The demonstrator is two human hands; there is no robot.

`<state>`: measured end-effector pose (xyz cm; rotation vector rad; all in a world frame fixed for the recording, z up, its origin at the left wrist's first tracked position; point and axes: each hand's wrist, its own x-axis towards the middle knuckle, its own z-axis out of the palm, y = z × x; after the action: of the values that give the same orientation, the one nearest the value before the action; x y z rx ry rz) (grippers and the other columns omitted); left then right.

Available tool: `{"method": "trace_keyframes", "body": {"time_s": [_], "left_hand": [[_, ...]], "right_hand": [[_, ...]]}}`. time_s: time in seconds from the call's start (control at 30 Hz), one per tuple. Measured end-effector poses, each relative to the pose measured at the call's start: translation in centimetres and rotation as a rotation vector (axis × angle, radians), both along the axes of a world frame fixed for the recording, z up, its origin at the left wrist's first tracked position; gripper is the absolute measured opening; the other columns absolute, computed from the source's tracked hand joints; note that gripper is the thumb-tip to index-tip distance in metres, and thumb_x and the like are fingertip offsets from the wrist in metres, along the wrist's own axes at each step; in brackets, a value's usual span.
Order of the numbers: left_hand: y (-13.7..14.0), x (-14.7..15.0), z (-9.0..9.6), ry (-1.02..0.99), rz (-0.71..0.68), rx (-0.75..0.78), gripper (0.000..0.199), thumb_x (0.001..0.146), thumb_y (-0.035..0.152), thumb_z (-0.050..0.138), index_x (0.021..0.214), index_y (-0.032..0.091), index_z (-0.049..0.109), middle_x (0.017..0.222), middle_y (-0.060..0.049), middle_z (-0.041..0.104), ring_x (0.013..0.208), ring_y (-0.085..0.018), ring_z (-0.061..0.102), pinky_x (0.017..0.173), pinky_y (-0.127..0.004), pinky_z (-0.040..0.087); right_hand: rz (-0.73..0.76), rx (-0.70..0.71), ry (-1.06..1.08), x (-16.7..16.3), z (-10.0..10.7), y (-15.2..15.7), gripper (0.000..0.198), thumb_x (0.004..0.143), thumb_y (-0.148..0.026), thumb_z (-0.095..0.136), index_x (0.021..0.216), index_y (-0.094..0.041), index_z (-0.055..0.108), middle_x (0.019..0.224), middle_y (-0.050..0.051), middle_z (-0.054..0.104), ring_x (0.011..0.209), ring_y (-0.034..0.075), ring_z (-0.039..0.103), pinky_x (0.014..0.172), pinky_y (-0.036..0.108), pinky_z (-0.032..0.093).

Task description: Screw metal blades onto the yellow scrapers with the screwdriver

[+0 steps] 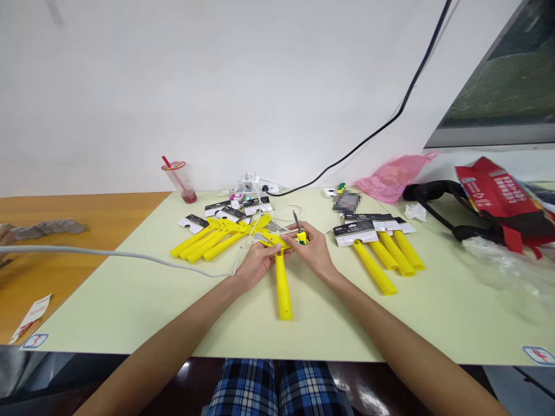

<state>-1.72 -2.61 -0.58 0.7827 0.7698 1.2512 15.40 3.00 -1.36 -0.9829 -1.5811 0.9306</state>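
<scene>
In the middle of the table, my left hand [256,263] is closed on the head of a yellow plastic scraper [283,289], whose handle points toward me. A grey metal blade [259,236] shows at the head's left side. My right hand [315,249] grips a screwdriver [301,236] with a yellow and dark green handle, its shaft pointing up. The fingers of that hand also touch the scraper head. Left of my hands lie several more yellow scrapers [203,242] in a row. To the right, several yellow scrapers [375,268] have black and white header cards [355,233] on them.
A plastic cup [180,182] with a red straw stands at the back left, near a power strip [255,185]. A grey cable [130,254] crosses the left side. Further right are a pink plastic bag [392,176], a red package [498,202] and clear plastic wrap [507,268].
</scene>
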Motion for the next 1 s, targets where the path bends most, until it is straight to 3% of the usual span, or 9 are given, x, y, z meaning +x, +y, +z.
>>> {"method": "trace_keyframes", "body": {"time_s": [0.37, 0.6, 1.0], "left_hand": [[0.0, -0.2, -0.2, -0.004, -0.006, 0.007, 0.034, 0.078, 0.027, 0.099, 0.104, 0.011, 0.084, 0.119, -0.019, 0.084, 0.124, -0.037, 0.078, 0.122, -0.057, 0.056], [-0.1, -0.2, -0.2, 0.007, -0.018, 0.028, 0.037, 0.077, 0.027, 0.101, 0.105, 0.01, 0.084, 0.122, -0.02, 0.083, 0.127, -0.038, 0.076, 0.123, -0.058, 0.054], [-0.1, -0.4, 0.1, 0.019, -0.062, 0.063, 0.038, 0.076, 0.018, 0.098, 0.111, 0.012, 0.086, 0.129, -0.018, 0.083, 0.134, -0.039, 0.074, 0.129, -0.059, 0.048]], "right_hand": [[0.088, 0.02, 0.02, -0.5, 0.4, -0.8, 0.031, 0.094, -0.058, 0.078, 0.102, -0.029, 0.075, 0.11, 0.006, 0.088, 0.108, 0.032, 0.083, 0.097, 0.047, 0.064], [0.078, 0.031, 0.011, -0.4, 0.7, -1.0, 0.025, 0.095, -0.053, 0.077, 0.102, -0.028, 0.076, 0.109, 0.006, 0.088, 0.106, 0.032, 0.083, 0.095, 0.046, 0.064], [0.067, -0.081, 0.145, -0.4, 1.1, -0.9, 0.041, 0.083, -0.06, 0.089, 0.099, -0.025, 0.077, 0.103, 0.01, 0.086, 0.1, 0.031, 0.082, 0.088, 0.044, 0.066]]}}
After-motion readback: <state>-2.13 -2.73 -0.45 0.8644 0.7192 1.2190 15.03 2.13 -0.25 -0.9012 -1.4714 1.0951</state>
